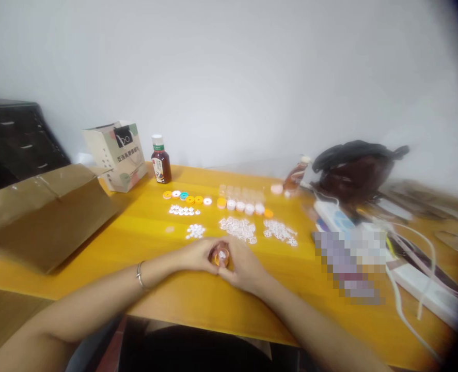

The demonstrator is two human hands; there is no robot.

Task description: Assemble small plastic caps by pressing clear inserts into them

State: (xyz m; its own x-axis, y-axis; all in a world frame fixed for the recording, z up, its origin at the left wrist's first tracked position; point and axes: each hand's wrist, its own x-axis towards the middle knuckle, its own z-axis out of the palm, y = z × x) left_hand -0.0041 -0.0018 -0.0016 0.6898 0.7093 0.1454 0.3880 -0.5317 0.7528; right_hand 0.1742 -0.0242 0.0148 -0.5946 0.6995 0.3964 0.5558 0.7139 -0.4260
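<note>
Low over the front of the table, my left hand (198, 254) and my right hand (245, 264) meet around a small round case (223, 254). It looks clear on top, with orange at its rim and a white piece showing in the middle. Fingers of both hands are curled against its sides and partly hide it. Just beyond my hands lie a cluster of small white round pieces (195, 231) and two spreads of flat white pieces, one near the middle (238, 229) and one further right (280, 232). White knob-like pieces (184, 210) form short rows behind the round ones.
Coloured ring caps (190, 199) and lidded round pots (239, 206) stand in rows, with clear cups (242, 194) behind. A cardboard box (46, 217), paper bag (116, 155) and dark bottle (161, 160) occupy the left. Power strips (426, 294), cables and a dark bag (352, 173) crowd the right.
</note>
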